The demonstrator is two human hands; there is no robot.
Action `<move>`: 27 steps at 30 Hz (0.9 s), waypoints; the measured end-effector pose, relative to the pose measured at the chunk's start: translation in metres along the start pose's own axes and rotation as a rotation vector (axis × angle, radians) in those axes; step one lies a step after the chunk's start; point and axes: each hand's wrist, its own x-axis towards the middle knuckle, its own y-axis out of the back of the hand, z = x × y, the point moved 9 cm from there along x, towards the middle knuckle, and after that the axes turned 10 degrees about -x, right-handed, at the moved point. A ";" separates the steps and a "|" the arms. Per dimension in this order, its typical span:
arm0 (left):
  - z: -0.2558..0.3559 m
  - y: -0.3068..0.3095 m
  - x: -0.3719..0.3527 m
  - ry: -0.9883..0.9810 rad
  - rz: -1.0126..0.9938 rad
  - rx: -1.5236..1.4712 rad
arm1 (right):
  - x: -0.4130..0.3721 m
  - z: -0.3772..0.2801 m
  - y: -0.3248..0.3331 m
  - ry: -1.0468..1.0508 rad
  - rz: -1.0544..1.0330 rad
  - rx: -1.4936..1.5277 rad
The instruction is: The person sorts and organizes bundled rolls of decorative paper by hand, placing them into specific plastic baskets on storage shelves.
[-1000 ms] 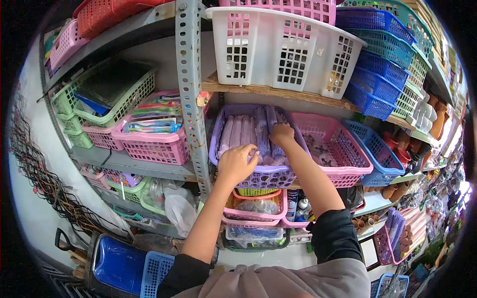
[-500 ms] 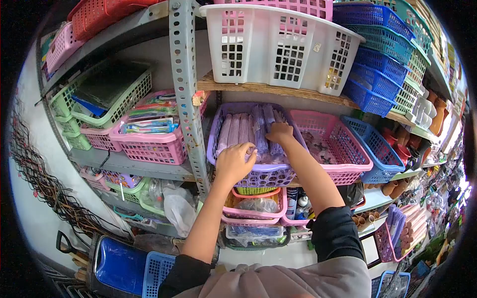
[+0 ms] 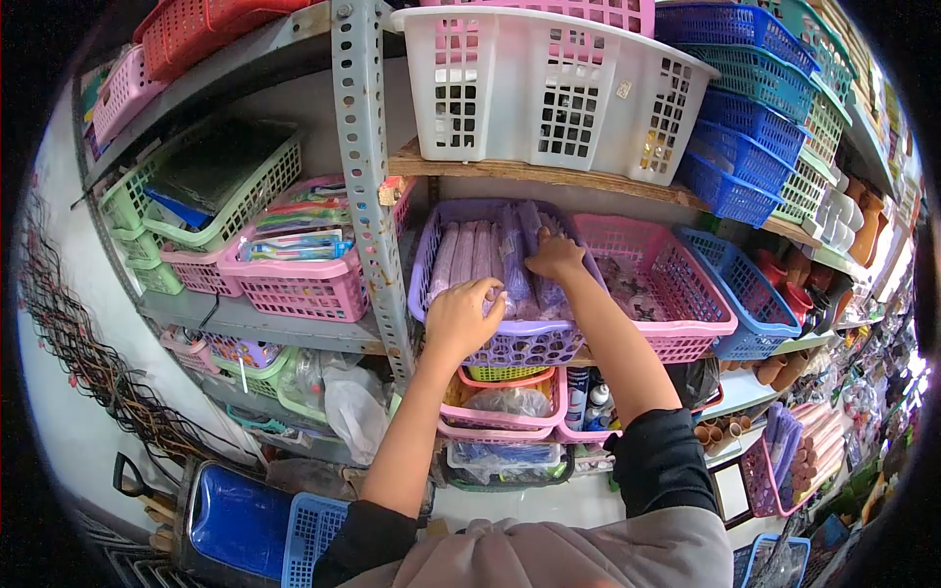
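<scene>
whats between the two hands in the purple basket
Clear-wrapped purple rolls, packed side by side, fill the gap between left hand and right hand; head view.

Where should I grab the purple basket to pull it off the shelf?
Take the purple basket by its front rim, coming from the front: the wooden shelf sits close above; the steel post and pink basket flank its sides. Full of wrapped rolls, so likely two-handed.

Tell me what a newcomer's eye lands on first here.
Both bare hands reach into a purple basket at the centre of the view. The left hand is at its front edge and the right hand is deeper in, both on plastic-wrapped rolls packed side by side. Above it sits a big white basket, with a stack of blue baskets to its right.
</scene>
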 end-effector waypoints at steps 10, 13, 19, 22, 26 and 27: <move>0.003 0.001 0.001 0.013 -0.001 0.005 | 0.022 -0.005 -0.024 0.067 -0.026 -0.094; 0.003 0.002 0.001 0.017 -0.004 -0.002 | 0.026 -0.006 -0.029 0.078 -0.005 -0.106; 0.003 0.002 -0.001 0.017 0.010 -0.013 | 0.017 -0.007 -0.018 0.119 0.018 -0.103; 0.003 0.002 -0.001 0.021 0.014 -0.023 | 0.018 -0.005 -0.021 0.104 -0.048 -0.058; 0.002 0.002 -0.001 0.034 0.008 -0.017 | 0.026 -0.008 -0.032 0.102 0.038 -0.114; 0.001 0.001 -0.001 0.032 0.004 -0.017 | 0.023 -0.008 -0.027 0.098 0.085 -0.138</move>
